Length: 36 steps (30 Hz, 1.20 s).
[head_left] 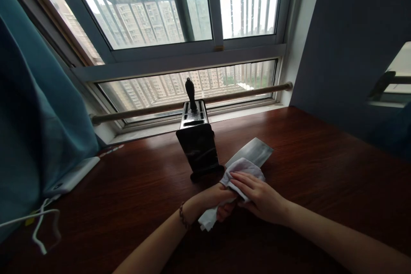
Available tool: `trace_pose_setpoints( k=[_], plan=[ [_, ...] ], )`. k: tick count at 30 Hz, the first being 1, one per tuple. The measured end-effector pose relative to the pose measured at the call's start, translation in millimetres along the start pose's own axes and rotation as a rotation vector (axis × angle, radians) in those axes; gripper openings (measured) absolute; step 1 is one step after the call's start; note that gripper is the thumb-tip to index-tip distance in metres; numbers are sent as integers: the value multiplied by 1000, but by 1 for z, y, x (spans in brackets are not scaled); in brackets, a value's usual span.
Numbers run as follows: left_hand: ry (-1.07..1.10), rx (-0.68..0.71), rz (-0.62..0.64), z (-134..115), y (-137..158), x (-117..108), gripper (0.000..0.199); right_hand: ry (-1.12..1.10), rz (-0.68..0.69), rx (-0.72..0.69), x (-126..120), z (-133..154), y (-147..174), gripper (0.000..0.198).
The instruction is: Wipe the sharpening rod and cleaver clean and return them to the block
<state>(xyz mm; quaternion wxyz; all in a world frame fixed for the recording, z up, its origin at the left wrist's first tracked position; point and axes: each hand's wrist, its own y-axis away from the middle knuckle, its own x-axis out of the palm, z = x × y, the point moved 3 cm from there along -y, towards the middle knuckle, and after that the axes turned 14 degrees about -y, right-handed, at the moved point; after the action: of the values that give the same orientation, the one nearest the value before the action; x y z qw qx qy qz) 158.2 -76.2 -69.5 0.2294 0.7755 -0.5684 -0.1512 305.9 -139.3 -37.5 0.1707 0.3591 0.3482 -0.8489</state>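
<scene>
A cleaver (260, 150) with a broad grey blade points away from me, tilted toward the right. My left hand (217, 199) is closed around its handle end, which the fingers and cloth mostly hide. A white cloth (245, 168) is draped over the lower part of the blade, and one tail of it hangs below my left hand. My right hand (261, 195) presses the cloth against the cleaver, its fingers folded over it. Just beyond my hands stands a black knife block (199, 147), with one dark-handled tool (190, 92) upright in its slotted top.
The reddish-brown wooden table (135, 180) runs up to a barred window (160, 17). A rail (247, 94) crosses in front of the lower pane. On the left are a blue curtain (41, 94), a white box-shaped device (75, 175) and a white cable (37, 231).
</scene>
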Motion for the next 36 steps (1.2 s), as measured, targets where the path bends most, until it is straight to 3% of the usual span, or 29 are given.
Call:
trace_pose_setpoints(
  k=[5,15,17,21,23,26,28,30,32,34,36],
  plan=[
    [-31,31,-30,2,0,1,38,23,-37,47,-3,-14,0,46],
    [22,130,80,-1,2,5,33,154,-364,303,-54,-74,8,42],
    [4,110,80,-2,4,6,33,168,-474,400,-65,-88,15,45],
    [-23,109,83,-5,5,9,32,126,-744,794,-91,-122,38,50],
    [-27,105,88,-6,6,10,31,73,-944,933,-106,-135,50,53],
    [-34,77,99,-7,6,11,30,-69,-1304,932,-123,-137,63,52],
    [-48,53,95,-7,5,10,31,-27,-1405,822,-127,-125,62,52],
    [-64,36,86,-7,4,9,32,92,-1319,670,-121,-105,52,52],
    [-70,27,80,-6,4,9,32,115,-1075,516,-104,-83,37,47],
    [-68,12,72,-6,3,8,33,55,-694,290,-76,-62,19,37],
    [-94,-9,50,-7,3,8,34,53,-211,23,-43,-41,6,40]
  ],
)
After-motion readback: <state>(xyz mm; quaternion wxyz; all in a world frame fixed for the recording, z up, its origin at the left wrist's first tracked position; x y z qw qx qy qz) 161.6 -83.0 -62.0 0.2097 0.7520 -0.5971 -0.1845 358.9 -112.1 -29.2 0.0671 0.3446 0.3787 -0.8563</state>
